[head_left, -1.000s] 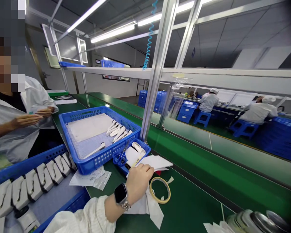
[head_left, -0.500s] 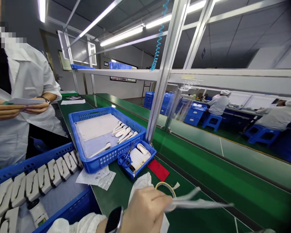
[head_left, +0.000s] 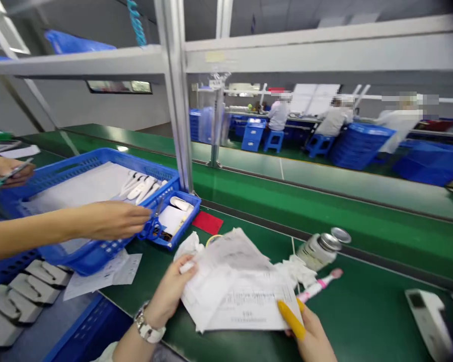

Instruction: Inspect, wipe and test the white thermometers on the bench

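Note:
My left hand (head_left: 175,284), with a silver watch at the wrist, pinches the left side of several white papers (head_left: 249,301). Printed text shows on the front sheet, and a greyish sheet sticks up behind it. At the lower right edge of the papers, my right hand (head_left: 312,334) grips them, a yellow cover (head_left: 291,319) on one finger. Crumpled white tissue (head_left: 296,271) and a pink and white toothbrush-like item (head_left: 320,285) lie just beyond.
Another person's hand (head_left: 117,219) reaches over the blue basket (head_left: 98,153). Scissors (head_left: 153,229) rest at a small blue tray (head_left: 194,206). Also present: red sheet (head_left: 208,222), glass jar (head_left: 319,251), white device (head_left: 430,322), metal post (head_left: 177,100).
The view has turned right and down. Papers are now between both my hands; before, one watch-wearing hand held a thin white strip near the tape roll. Another person's arm has reached in from the left.

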A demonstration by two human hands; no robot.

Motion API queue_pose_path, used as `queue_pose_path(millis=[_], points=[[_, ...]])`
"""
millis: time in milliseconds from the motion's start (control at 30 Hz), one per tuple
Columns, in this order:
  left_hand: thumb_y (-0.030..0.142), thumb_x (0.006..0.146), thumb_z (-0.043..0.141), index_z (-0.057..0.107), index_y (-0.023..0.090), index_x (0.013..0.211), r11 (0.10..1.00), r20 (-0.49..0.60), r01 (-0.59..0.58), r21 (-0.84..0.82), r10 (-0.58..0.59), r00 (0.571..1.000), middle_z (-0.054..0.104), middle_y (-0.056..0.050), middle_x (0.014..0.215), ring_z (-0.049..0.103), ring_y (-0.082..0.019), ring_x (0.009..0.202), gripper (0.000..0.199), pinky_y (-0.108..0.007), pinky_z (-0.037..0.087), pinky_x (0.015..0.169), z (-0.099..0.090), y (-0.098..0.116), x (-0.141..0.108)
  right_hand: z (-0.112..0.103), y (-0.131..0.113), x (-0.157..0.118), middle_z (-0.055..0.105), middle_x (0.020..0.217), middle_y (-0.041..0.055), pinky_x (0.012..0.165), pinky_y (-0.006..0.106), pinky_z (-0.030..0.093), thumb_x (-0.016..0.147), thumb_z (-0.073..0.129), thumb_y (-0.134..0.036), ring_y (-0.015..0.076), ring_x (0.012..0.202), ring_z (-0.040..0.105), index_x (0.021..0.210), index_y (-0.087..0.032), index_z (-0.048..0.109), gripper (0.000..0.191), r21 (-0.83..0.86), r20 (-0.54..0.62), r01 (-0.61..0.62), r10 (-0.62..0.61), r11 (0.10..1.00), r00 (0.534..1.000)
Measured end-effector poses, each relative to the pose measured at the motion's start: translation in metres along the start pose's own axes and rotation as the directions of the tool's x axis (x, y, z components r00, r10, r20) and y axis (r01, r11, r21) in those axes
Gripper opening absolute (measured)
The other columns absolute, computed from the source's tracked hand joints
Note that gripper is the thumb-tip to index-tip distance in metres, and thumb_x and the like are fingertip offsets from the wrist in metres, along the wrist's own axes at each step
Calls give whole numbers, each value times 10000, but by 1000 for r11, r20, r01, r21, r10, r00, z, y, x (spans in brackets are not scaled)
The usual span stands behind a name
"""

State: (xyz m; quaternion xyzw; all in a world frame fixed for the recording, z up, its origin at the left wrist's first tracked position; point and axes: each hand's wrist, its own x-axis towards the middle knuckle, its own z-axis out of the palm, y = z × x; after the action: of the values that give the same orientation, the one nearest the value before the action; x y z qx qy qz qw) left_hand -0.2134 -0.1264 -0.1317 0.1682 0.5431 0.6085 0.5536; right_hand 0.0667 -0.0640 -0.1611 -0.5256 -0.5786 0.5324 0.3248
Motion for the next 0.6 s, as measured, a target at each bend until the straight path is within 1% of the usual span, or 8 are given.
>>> queue_pose_path(millis=[67, 133, 267, 333, 367, 433, 533, 600], points=[[324, 645, 733, 552, 165, 994, 1000, -36, -12, -8, 12, 999, 687, -19, 837, 644, -142, 726, 424, -233, 497, 678, -8, 4, 2, 1, -3, -1, 518, 488, -16, 454, 261, 361, 727, 613, -493, 149, 456, 444, 665, -171, 623, 328, 36, -20, -5, 6, 999, 1000], [302, 677, 705, 559, 170, 998, 999, -60, -16, -50, 13, 998, 684, -18, 819, 642, -143, 705, 377, -230, 502, 651, -15, 10, 2, 2, -6, -3, 507, 493, -25, 453, 245, 336, 731, 605, -511, 131, 453, 413, 673, -166, 610, 349, 51, -54, -12, 15, 999, 998], [202, 663, 698, 588, 181, 944, 992, -69, -14, -124, 5, 998, 637, 20, 650, 567, -89, 504, 303, -185, 469, 511, -21, 18, -2, 4, -9, -5, 542, 551, -13, 493, 257, 369, 724, 597, -532, 153, 504, 453, 706, -165, 624, 368, -16, -76, 35, -36, 999, 996], [190, 654, 699, 582, 189, 939, 994, -53, -7, -105, 2, 999, 643, 22, 679, 576, -88, 530, 308, -183, 479, 536, -21, 18, -5, 4, -8, -6, 535, 557, -9, 524, 268, 391, 734, 581, -533, 166, 530, 474, 669, -171, 610, 369, -54, -67, 57, -61, 997, 996], [203, 657, 698, 573, 192, 944, 997, -38, -7, -81, 4, 999, 656, 14, 729, 598, -100, 582, 313, -195, 492, 575, -21, 17, -7, 5, -7, -7, 526, 547, -10, 531, 270, 397, 740, 572, -534, 169, 533, 480, 649, -176, 598, 371, -61, -60, 60, -63, 996, 996], [251, 680, 683, 548, 200, 958, 1000, 8, -22, 18, 22, 1000, 669, 1, 827, 625, -126, 689, 314, -227, 504, 651, -20, 12, -8, 5, -4, -7, 521, 528, -10, 515, 270, 396, 745, 557, -545, 169, 518, 483, 647, -182, 590, 377, -56, -53, 50, -53, 997, 997], [300, 701, 671, 552, 189, 956, 981, 86, -60, 185, 45, 995, 669, -10, 875, 623, -145, 757, 303, -246, 493, 697, -15, 4, -9, 5, 4, -5, 543, 509, 7, 457, 275, 394, 736, 523, -596, 179, 481, 495, 666, -189, 606, 422, -33, -70, 14, -16, 999, 997], [288, 716, 653, 578, 174, 971, 933, 163, -142, 330, 91, 982, 666, -31, 936, 615, -172, 850, 288, -271, 478, 778, -8, -2, -8, 3, 9, 0, 547, 468, 31, 426, 300, 409, 728, 467, -651, 207, 453, 516, 635, -200, 621, 486, -16, -96, -10, 8, 1000, 995]])
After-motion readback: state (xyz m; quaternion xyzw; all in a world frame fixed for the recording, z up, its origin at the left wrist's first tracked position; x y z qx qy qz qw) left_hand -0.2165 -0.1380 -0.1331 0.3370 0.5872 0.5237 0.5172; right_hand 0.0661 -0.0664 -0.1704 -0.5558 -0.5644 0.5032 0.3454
